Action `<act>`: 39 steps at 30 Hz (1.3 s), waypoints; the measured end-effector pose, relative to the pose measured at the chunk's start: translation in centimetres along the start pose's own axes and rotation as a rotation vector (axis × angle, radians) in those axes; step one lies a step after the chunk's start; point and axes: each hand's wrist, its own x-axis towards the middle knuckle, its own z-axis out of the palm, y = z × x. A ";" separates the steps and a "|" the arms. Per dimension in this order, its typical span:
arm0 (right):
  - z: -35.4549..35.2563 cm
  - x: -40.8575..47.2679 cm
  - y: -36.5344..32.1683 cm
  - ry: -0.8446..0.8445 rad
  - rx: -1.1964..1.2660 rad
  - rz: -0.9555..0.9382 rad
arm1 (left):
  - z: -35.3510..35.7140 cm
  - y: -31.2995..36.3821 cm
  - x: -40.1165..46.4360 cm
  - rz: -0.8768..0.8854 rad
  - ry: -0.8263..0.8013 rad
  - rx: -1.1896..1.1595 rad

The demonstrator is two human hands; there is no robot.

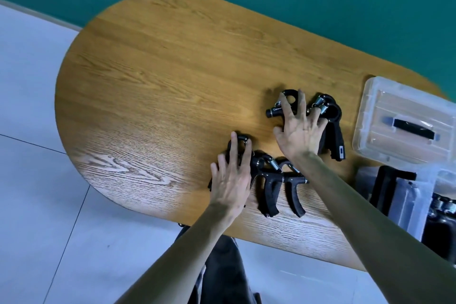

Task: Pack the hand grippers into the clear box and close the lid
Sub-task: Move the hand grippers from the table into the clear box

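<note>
Several black hand grippers with steel springs lie on the wooden table [160, 76]. My left hand [229, 180] rests flat, fingers spread, on one gripper [240, 138] at the near left. Beside it lie two more grippers [270, 192] [294, 195]. Farther right, my right hand [299, 131] is spread over another gripper [274, 111], with one more gripper [333, 136] touching its fingers on the right. The clear box [412, 202] stands at the table's right edge, uncovered, with grippers [441, 207] inside. Its clear lid [404, 103] with a black handle lies beyond it.
The left and far parts of the table top are bare wood. A green wall runs behind the table and pale floor tiles lie to the left. My dark trouser leg [222, 274] shows below the near table edge.
</note>
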 end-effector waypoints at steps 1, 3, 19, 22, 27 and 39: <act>0.1 -0.2 -0.1 0.013 0.006 -0.006 | -0.1 -0.2 0.2 0.006 0.030 0.008; 0.1 -0.6 0.2 0.051 -0.014 -0.014 | -0.8 -0.3 0.8 0.012 0.077 -0.003; -4.4 -7.4 5.6 0.290 0.112 -0.023 | -6.1 6.5 0.5 -0.054 0.231 0.032; -5.2 -8.8 8.6 0.327 0.109 -0.044 | -6.2 9.9 0.1 -0.067 0.241 0.022; -6.1 -12.0 15.6 0.364 0.154 -0.023 | -6.4 17.2 -1.7 -0.024 0.269 -0.002; -3.3 -18.9 33.2 0.373 0.229 0.170 | -3.9 35.6 -4.6 0.129 0.254 0.073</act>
